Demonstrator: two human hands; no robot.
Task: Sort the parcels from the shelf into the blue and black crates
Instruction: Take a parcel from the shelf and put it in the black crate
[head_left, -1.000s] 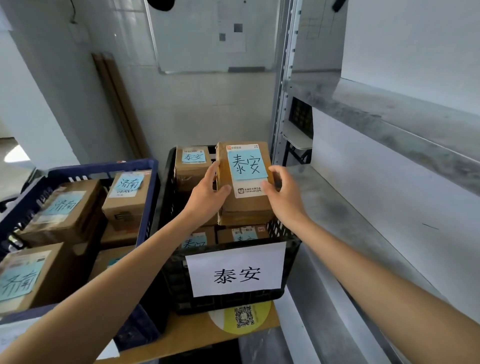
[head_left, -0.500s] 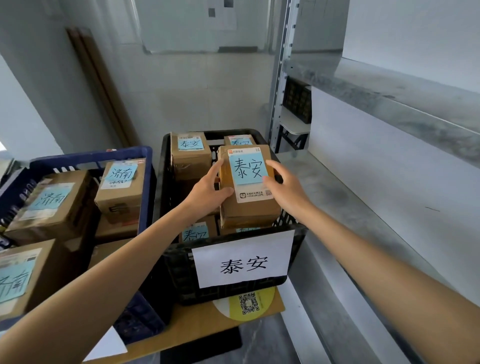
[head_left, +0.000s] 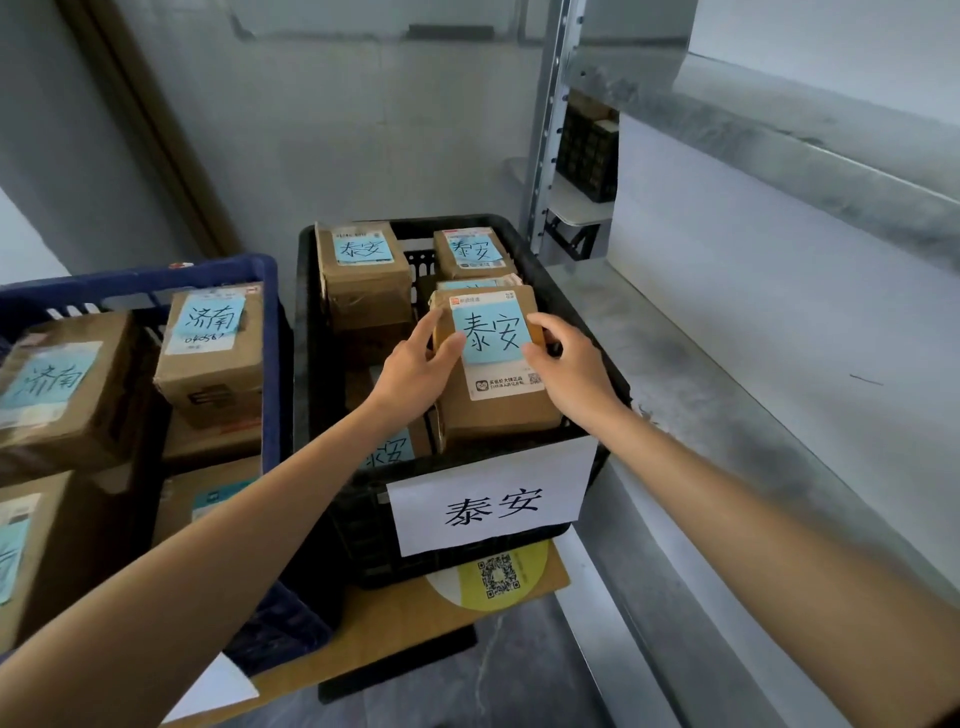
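Note:
A brown cardboard parcel (head_left: 498, 410) with a blue handwritten note lies in the front right of the black crate (head_left: 306, 332), on top of other parcels. My left hand (head_left: 415, 371) grips its left edge, thumb on the top face. My right hand (head_left: 574, 369) grips its right edge. Several more labelled parcels fill the black crate, among them one at the back left (head_left: 363, 275). The blue crate (head_left: 270, 332) stands to the left and holds several parcels with blue notes, such as one near its back right (head_left: 213, 353).
A grey metal shelf (head_left: 727, 395) runs along the right, its surface bare, with an upper shelf board (head_left: 779, 140) above. Both crates rest on a wooden board (head_left: 405, 623). A white sign (head_left: 493, 493) hangs on the black crate's front. A wall stands close behind.
Both hands have lowered the parcel from above the black crate down onto the parcels at its front right. The camera has tilted downward.

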